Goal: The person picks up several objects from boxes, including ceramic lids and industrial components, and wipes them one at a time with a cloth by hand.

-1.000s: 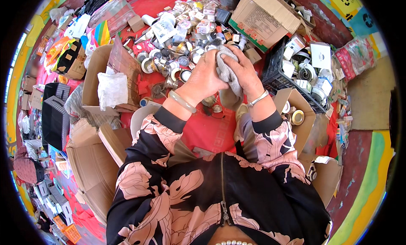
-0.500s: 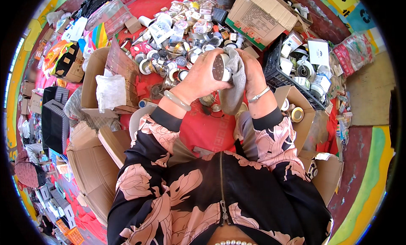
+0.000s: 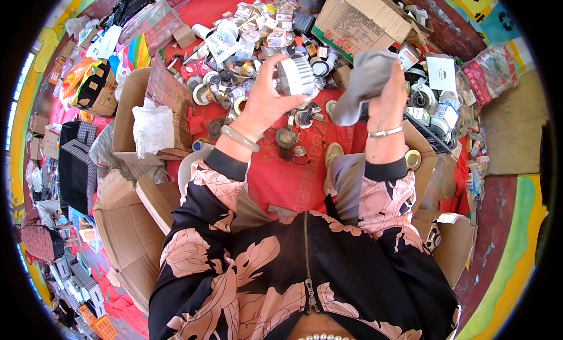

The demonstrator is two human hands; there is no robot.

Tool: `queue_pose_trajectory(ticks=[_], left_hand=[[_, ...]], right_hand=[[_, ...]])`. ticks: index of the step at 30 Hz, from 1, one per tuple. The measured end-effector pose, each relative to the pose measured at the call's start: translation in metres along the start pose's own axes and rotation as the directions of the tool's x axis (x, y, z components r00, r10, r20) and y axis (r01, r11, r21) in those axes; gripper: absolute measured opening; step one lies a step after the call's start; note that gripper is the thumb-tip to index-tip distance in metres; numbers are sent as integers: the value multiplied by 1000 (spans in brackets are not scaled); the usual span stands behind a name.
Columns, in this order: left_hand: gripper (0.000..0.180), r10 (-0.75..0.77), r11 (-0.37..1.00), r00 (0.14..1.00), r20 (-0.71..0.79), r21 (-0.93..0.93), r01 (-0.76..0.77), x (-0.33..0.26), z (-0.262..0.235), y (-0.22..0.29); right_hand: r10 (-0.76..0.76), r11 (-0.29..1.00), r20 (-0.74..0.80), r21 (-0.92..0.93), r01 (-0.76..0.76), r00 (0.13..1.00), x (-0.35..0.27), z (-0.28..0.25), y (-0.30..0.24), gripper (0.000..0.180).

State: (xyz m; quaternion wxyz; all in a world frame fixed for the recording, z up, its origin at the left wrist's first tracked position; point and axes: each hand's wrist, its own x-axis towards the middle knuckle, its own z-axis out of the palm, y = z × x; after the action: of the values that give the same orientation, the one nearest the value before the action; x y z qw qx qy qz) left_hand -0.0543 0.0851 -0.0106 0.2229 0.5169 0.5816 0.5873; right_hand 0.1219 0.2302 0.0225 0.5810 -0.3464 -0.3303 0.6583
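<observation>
My left hand (image 3: 263, 108) grips a white, round LED downlight (image 3: 298, 77) with ridged fins along its side, fingers and thumb curled round it. To the right, my right hand (image 3: 389, 105) holds a limp grey cloth (image 3: 368, 76), apart from the downlight. Its thumb side shows, but the other fingers are partly hidden by the cloth. Below and between the hands, several small lamp parts (image 3: 286, 138) lie on the red floor covering (image 3: 258, 178). Beyond the left hand spreads a heap of light fittings and small boxes (image 3: 252, 44).
A black crate (image 3: 431, 134) of lamps and boxes stands at the right. Behind it is a large cardboard box (image 3: 360, 23). Open cartons stand at the left (image 3: 130, 114) and near right (image 3: 451, 246). At far left, a person (image 3: 41, 234) is bent over.
My hands have moved apart: the right one has drawn the grey cloth off to the right. The left hand has turned the downlight, so its finned side now shows instead of its dotted face.
</observation>
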Motion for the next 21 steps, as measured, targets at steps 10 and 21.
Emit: queue_pose_trajectory(ticks=[10, 21], left_hand=[[73, -87, 973, 996, 28, 219, 79, 1, 16, 13], [70, 200, 928, 978, 60, 307, -209, -11, 23, 11]], right_hand=[[-85, 487, 719, -574, 658, 690, -57, 31, 45, 49], [-59, 662, 330, -693, 284, 942, -58, 35, 52, 42]])
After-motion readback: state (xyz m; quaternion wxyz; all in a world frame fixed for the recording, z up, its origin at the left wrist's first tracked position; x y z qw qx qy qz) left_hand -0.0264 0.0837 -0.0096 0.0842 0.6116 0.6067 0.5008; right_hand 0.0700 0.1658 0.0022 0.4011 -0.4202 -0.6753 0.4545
